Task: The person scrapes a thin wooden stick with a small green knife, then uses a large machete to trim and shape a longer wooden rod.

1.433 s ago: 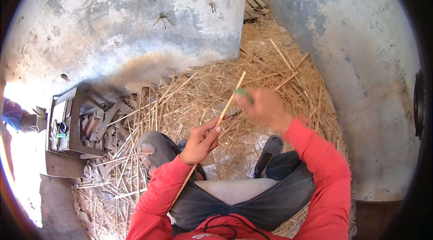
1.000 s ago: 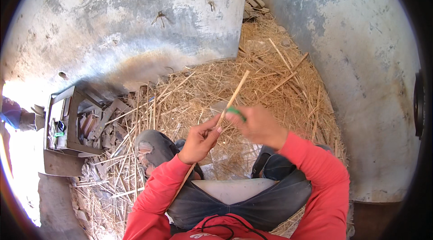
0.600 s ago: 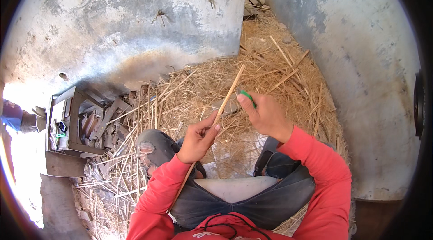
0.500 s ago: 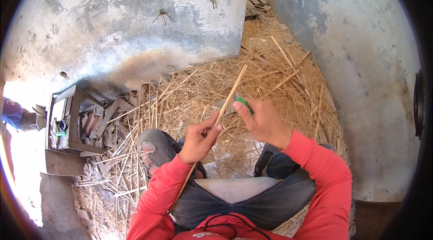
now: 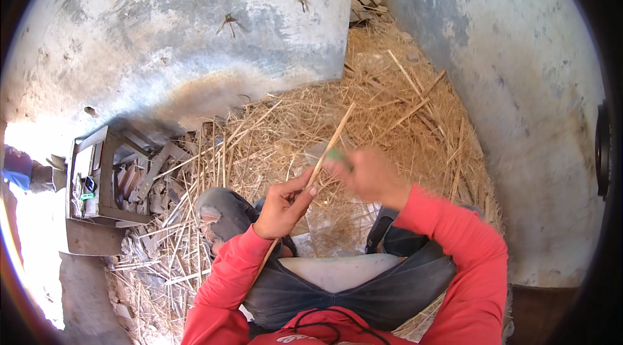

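Note:
A long, thin bamboo strip (image 5: pixel 335 134) runs slantwise up and away from me, its lower end passing under my left forearm. My left hand (image 5: pixel 283 207) is closed round it, thumb on top, in front of my knees. Just right of the strip is my right hand (image 5: pixel 375 176), smeared by motion, with its fingers wrapped round a green-handled knife (image 5: pixel 340 160). The knife's blade is too blurred to make out, so I cannot tell whether it touches the strip.
Bamboo shavings and split strips (image 5: pixel 409 105) cover the floor around my bent legs. A wooden frame box (image 5: pixel 107 170) holding scraps stands at the left. A grey wall (image 5: pixel 195 27) rises ahead, and another wall (image 5: pixel 525 105) curves along the right.
My right hand has come down and slightly left along the strip with the green-handled knife. The strip's tip sits a little lower; my left hand keeps its hold.

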`<action>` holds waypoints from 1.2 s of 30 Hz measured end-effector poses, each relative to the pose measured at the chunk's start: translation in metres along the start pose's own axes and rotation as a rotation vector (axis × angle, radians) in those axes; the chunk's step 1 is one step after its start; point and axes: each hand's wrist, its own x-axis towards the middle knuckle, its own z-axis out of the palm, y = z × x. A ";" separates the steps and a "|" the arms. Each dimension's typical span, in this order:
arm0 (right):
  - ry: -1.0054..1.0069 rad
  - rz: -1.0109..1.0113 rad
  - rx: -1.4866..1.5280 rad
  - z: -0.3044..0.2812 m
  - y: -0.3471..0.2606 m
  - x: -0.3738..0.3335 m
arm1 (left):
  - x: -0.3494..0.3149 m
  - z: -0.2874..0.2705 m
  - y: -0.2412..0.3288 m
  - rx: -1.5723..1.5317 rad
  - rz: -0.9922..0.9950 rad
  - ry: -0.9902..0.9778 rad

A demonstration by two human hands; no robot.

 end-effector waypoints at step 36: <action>0.058 0.281 0.114 -0.041 0.028 0.035 | -0.009 0.006 0.016 0.330 -0.002 0.110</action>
